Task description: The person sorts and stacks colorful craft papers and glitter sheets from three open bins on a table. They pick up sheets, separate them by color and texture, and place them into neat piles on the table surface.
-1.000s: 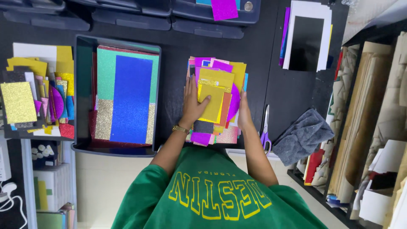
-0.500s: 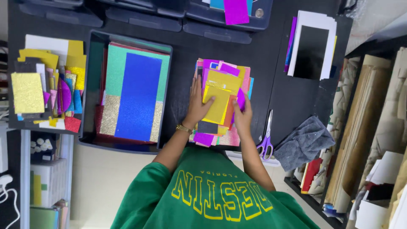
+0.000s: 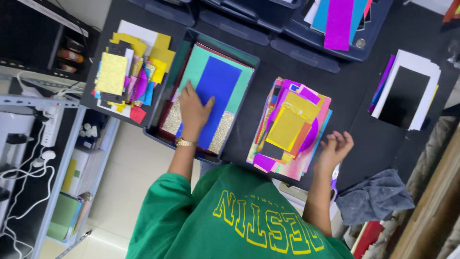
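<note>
My left hand [image 3: 193,111], with a gold bracelet at the wrist, lies flat on the blue sheet [image 3: 219,86] in the dark tray [image 3: 250,59]. The tray also holds teal and glittery gold sheets. My right hand [image 3: 335,148] hovers with its fingers apart, holding nothing, just right of a stack of coloured paper pieces [image 3: 290,125]. The stack is yellow, purple, pink and orange and lies on the black table.
Another pile of yellow and glitter scraps [image 3: 125,71] lies left of the tray. White and black sheets [image 3: 406,91] sit far right, and bins with a purple sheet [image 3: 337,21] at the back. A grey cloth [image 3: 374,197] lies near my right elbow. A shelf with a power strip [image 3: 50,127] stands left.
My left hand left the coloured stack and moved left onto the blue sheet in the tray. My right hand lifted off the stack and drew back to its right side.
</note>
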